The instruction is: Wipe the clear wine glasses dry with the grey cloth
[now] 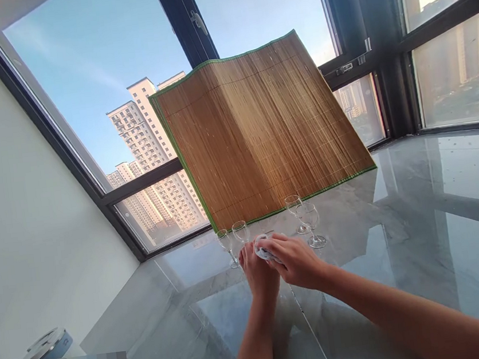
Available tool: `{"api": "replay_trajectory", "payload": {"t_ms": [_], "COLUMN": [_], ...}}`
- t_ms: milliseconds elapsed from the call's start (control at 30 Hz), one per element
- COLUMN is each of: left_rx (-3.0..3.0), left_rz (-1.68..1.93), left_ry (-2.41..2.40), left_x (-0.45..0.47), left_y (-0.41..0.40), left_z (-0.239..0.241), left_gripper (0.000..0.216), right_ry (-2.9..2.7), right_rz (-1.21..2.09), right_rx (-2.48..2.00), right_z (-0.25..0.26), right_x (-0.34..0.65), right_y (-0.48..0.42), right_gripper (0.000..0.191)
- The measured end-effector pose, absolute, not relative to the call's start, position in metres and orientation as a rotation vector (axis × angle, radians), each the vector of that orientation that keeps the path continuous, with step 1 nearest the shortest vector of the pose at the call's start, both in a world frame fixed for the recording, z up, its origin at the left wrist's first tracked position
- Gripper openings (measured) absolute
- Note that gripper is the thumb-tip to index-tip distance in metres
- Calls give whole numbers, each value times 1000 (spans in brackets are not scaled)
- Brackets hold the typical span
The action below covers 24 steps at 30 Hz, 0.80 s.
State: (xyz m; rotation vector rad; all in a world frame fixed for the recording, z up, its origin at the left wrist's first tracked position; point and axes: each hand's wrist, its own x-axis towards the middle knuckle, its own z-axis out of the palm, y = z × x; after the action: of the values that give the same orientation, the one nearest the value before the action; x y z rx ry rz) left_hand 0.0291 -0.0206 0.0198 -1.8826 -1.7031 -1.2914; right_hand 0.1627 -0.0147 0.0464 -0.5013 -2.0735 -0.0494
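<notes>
Both my hands meet over a glossy marble table. My left hand and my right hand are closed together around a small clear glass, which looks like a stemmed glass tipped sideways, with something pale on it. Two stemmed glasses stand just left of my hands. Two more stemmed glasses stand to the right, slightly further away. All of them look empty.
A brown bamboo mat with green edging leans upright against the dark window frame behind the glasses. A white wall runs along the left. A round grey-blue object sits at the lower left. Tall buildings show through the windows.
</notes>
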Motion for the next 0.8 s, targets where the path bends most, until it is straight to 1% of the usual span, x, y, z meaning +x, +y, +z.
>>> {"api": "replay_trajectory", "payload": {"t_ms": [100,233,300,400,533,600,700,800], "left_rx": [-1846,-1797,-1772,-1758,-1772,-1765,-1765,-1771], "left_rz": [-1254,-1329,-1344,-1316,-1273,-1284,-1298,-1293], "left_ry": [-1649,-1632,-1673,-1738,-1713,-1688,-1679,-1680], "left_x": [31,32,30,28,27,27,28,27], "left_y": [-23,-23,-21,-17,-16,-17,-19,-20], "left_z": [24,24,22,18,19,21,22,22], "left_gripper": [50,47,47,47,49,49,49,48], "right_ry": [-1900,-1678,-1618,-1576,-1572,-1510,-1488,-1560], "right_rz": [-17,260,400,508,598,618,657,729], "right_rx": [-686,-821,-817,-757,-648,-612,-600,-625], "right_z": [49,43,40,39,40,39,37,37], "right_x": [175,176,172,166,164,163,161,161], "right_y": [4,17,16,9,3,4,9,12], "right_gripper": [38,31,32,37,54,59,59,52]}}
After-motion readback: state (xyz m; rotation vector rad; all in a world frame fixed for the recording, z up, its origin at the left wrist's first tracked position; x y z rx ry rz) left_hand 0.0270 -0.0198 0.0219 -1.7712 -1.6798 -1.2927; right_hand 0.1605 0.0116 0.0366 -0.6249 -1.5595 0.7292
